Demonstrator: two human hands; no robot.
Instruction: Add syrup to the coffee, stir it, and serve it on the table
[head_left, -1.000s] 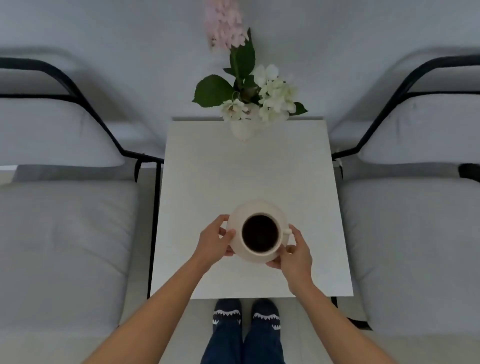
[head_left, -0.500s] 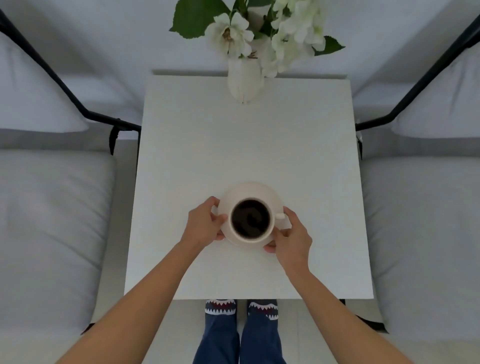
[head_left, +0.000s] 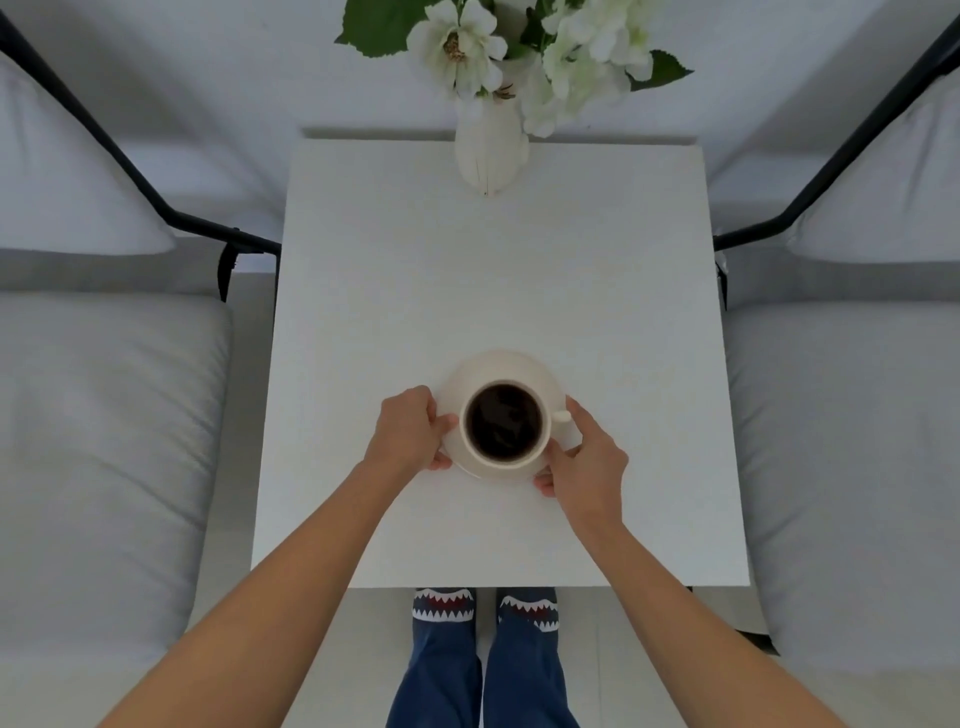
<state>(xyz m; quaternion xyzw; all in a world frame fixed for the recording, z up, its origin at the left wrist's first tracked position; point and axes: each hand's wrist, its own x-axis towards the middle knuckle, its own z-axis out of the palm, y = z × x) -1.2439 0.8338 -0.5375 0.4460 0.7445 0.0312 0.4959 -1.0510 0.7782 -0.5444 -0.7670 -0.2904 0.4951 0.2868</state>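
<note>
Coffee (head_left: 503, 421), dark and nearly to the brim, fills a cream cup (head_left: 540, 441) that sits on a matching saucer (head_left: 498, 364). The saucer is over the near middle of a white square bench (head_left: 493, 270), seen from directly above. Whether it already rests on the surface or hangs just over it cannot be told from this angle.

The left hand (head_left: 410, 428) is curled around the saucer's left rim, thumb on top and fingers tucked beneath. The right hand (head_left: 589, 457) grips the right rim the same way, just beside the cup's small handle (head_left: 561, 415), which points right. Both hands are closed on the saucer, neither on the cup itself.

At the far edge of the bench stands a white vase (head_left: 491, 150) of white flowers with green leaves, well apart from the cup. Grey cushioned seats with black frames flank the bench. Below its near edge, feet in patterned socks (head_left: 485, 608) are visible.

This looks like the final serving step. The risks, as a judgement: the cup is loose on the saucer, so any tilt or uneven lowering could slide it or slop coffee over the rim. Fingers under the saucer could also jolt it when drawn out. The full cup leaves little margin.
</note>
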